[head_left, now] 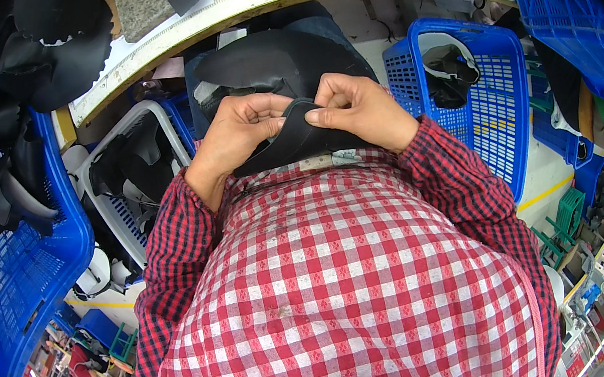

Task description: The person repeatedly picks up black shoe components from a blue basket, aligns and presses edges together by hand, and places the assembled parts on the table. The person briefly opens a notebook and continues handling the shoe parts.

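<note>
Over my lap, my left hand [238, 130] and my right hand [362, 111] are close together, both closed in a pinch. Between them they grip the curved edge of a black, flexible shoe upper piece [296, 130], thumbs on the near face. A dark green-grey rim shows along the edge at my fingertips. The lower part of the piece rests against my red-and-white checked apron [333, 260]. Just beyond my hands, more smooth black pieces [256, 60] lie over my knees. Their overlap hides where one piece ends and another begins.
A worktable edge [235, 8] crosses the top, with a grey slab [152, 9] on it. Blue basket [508, 88] at right holds a black-and-white item [447, 71]. At left stand a grey-rimmed basket [158, 119] and a blue basket [39, 262], both with black pieces.
</note>
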`<state>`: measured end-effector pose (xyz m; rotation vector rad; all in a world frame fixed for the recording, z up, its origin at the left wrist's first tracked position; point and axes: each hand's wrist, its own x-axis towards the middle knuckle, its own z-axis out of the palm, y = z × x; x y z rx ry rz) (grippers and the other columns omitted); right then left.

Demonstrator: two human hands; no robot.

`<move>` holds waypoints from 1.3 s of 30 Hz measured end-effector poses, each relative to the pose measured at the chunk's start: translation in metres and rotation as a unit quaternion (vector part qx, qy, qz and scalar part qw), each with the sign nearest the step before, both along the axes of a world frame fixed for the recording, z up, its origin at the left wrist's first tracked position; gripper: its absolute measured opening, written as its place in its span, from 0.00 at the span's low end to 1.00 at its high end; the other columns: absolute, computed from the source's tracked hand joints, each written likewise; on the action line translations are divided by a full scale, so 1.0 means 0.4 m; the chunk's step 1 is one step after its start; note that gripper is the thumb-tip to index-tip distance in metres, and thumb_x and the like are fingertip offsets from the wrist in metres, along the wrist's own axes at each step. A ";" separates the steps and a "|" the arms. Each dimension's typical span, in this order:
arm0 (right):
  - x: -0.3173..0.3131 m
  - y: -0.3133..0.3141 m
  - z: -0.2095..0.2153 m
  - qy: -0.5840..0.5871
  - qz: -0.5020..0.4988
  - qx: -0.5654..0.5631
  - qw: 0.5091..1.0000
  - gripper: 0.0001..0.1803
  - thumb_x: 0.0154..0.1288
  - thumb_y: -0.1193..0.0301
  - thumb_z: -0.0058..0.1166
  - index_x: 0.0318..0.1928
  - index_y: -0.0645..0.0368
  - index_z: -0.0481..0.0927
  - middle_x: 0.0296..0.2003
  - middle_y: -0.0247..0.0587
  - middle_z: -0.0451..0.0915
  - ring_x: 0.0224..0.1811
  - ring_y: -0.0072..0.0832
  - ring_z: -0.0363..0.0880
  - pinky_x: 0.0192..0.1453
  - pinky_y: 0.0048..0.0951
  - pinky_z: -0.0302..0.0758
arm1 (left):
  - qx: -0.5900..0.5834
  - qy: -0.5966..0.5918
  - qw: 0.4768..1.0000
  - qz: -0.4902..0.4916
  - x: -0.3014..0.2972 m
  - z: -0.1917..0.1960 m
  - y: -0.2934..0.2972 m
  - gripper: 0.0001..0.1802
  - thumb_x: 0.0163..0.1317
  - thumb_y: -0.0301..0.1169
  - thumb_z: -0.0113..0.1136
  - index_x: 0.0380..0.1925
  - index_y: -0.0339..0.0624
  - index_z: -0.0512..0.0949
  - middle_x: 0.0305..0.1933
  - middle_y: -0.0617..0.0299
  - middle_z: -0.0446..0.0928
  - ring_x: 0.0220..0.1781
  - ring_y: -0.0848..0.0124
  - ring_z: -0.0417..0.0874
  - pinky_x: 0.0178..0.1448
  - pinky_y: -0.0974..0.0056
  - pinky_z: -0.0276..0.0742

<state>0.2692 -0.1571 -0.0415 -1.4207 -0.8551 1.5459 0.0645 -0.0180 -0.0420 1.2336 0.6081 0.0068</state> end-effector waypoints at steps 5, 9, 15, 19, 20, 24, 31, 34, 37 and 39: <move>-0.002 0.001 -0.004 0.000 -0.002 0.006 1.000 0.10 0.71 0.71 0.68 0.36 0.58 0.78 0.27 0.31 0.84 0.30 0.11 0.79 0.35 0.18 0.73 | -0.002 -0.005 1.000 -0.012 -0.001 0.001 0.011 0.15 0.67 0.13 0.60 0.52 0.28 0.85 0.43 0.58 0.88 0.43 0.77 0.88 0.50 0.72 0.85; -0.002 0.000 -0.004 -0.023 0.004 0.005 1.000 0.11 0.70 0.70 0.68 0.36 0.59 0.78 0.27 0.31 0.84 0.29 0.11 0.78 0.34 0.18 0.73 | 0.004 -0.012 1.000 -0.016 0.001 -0.002 0.014 0.16 0.66 0.13 0.62 0.53 0.30 0.85 0.43 0.58 0.88 0.42 0.77 0.88 0.50 0.73 0.84; 0.001 0.005 -0.002 -0.023 0.006 -0.003 1.000 0.11 0.69 0.70 0.69 0.35 0.59 0.79 0.26 0.31 0.84 0.28 0.12 0.78 0.33 0.19 0.73 | 0.021 0.015 1.000 -0.016 -0.004 -0.012 0.024 0.15 0.67 0.16 0.64 0.53 0.31 0.86 0.44 0.59 0.88 0.45 0.76 0.87 0.52 0.72 0.82; 0.000 0.004 -0.013 -0.027 0.009 -0.006 1.000 0.11 0.69 0.70 0.69 0.35 0.60 0.79 0.26 0.32 0.84 0.28 0.13 0.79 0.33 0.19 0.74 | -0.031 0.009 0.999 -0.004 0.006 -0.001 0.034 0.13 0.67 0.21 0.67 0.51 0.32 0.87 0.41 0.62 0.87 0.42 0.80 0.84 0.48 0.74 0.80; -0.002 0.003 -0.018 -0.034 0.010 -0.007 0.999 0.11 0.69 0.70 0.69 0.35 0.60 0.79 0.27 0.32 0.84 0.29 0.13 0.80 0.33 0.20 0.74 | -0.016 0.038 0.999 -0.001 0.012 0.002 0.032 0.12 0.67 0.22 0.68 0.50 0.32 0.88 0.40 0.63 0.87 0.40 0.81 0.84 0.46 0.74 0.79; 0.003 -0.001 -0.039 -0.006 0.007 0.010 1.000 0.09 0.69 0.70 0.68 0.38 0.61 0.82 0.34 0.36 0.88 0.33 0.15 0.81 0.39 0.21 0.77 | 0.054 0.031 0.998 0.001 0.033 -0.004 0.007 0.07 0.66 0.24 0.71 0.41 0.33 0.88 0.34 0.69 0.84 0.35 0.85 0.80 0.41 0.76 0.75; 0.129 0.024 -0.007 -0.034 -0.111 0.027 0.993 0.18 0.67 0.69 0.69 0.55 0.57 0.82 0.51 0.36 0.87 0.52 0.26 0.85 0.57 0.29 0.80 | 0.146 0.057 0.986 0.051 0.029 -0.003 -0.013 0.05 0.61 0.24 0.71 0.32 0.32 0.85 0.26 0.69 0.80 0.28 0.83 0.78 0.34 0.73 0.74; 0.069 0.093 0.016 -0.339 0.108 0.291 0.888 0.18 0.57 0.71 0.74 0.48 0.57 0.84 0.48 0.37 0.87 0.51 0.34 0.86 0.54 0.36 0.81 | 0.343 0.016 0.939 0.006 0.060 0.081 -0.004 0.06 0.57 0.23 0.71 0.31 0.33 0.83 0.24 0.63 0.78 0.27 0.78 0.79 0.33 0.69 0.74; -0.008 0.140 0.054 -0.333 0.035 0.334 0.881 0.16 0.56 0.74 0.75 0.43 0.60 0.83 0.39 0.39 0.88 0.38 0.32 0.87 0.41 0.32 0.82 | 0.538 -0.052 0.841 -0.034 0.059 0.217 0.065 0.05 0.55 0.21 0.70 0.30 0.33 0.82 0.24 0.59 0.77 0.25 0.70 0.79 0.32 0.66 0.75; -0.052 0.123 0.081 -0.170 -0.014 0.310 0.935 0.13 0.59 0.73 0.75 0.39 0.61 0.82 0.29 0.35 0.84 0.31 0.20 0.83 0.35 0.25 0.78 | 0.501 -0.019 0.860 -0.092 0.021 0.297 0.119 0.05 0.56 0.21 0.70 0.30 0.33 0.83 0.25 0.60 0.78 0.26 0.74 0.79 0.33 0.66 0.76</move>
